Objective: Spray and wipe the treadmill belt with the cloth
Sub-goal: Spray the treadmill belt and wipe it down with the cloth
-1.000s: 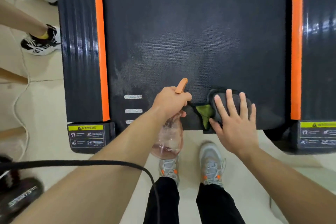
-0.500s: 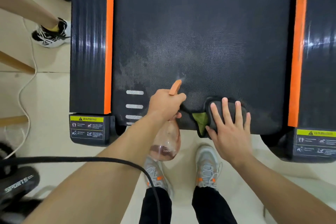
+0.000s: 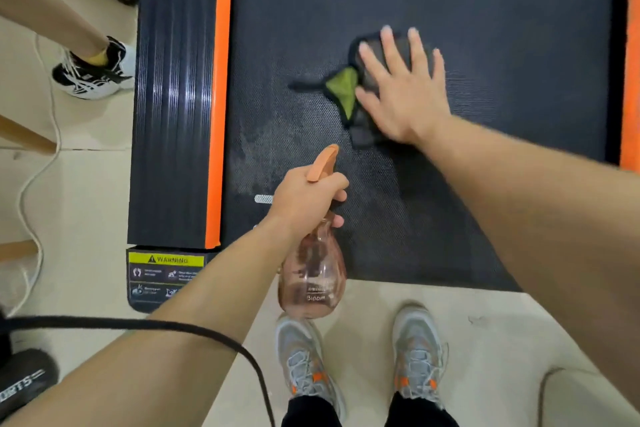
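Observation:
The black treadmill belt (image 3: 485, 28) fills the upper middle of the view, with a pale damp patch at its near left. My right hand (image 3: 401, 87) lies flat with fingers spread on a dark grey cloth (image 3: 362, 130) that shows a green corner, pressing it onto the belt. My left hand (image 3: 304, 198) grips the neck of a clear pinkish spray bottle (image 3: 311, 281) with an orange trigger head, held over the belt's near edge, nozzle pointing away from me.
Orange strips and ribbed black side rails (image 3: 173, 97) flank the belt. A yellow warning label (image 3: 166, 259) sits at the near left corner. Another person's legs and trainers (image 3: 93, 69) stand at the left. My own grey shoes (image 3: 304, 364) and a black cable (image 3: 138, 324) are below.
My right hand has slid the cloth away from the belt's near edge, farther up the belt. The bottle hand has stayed near the near edge.

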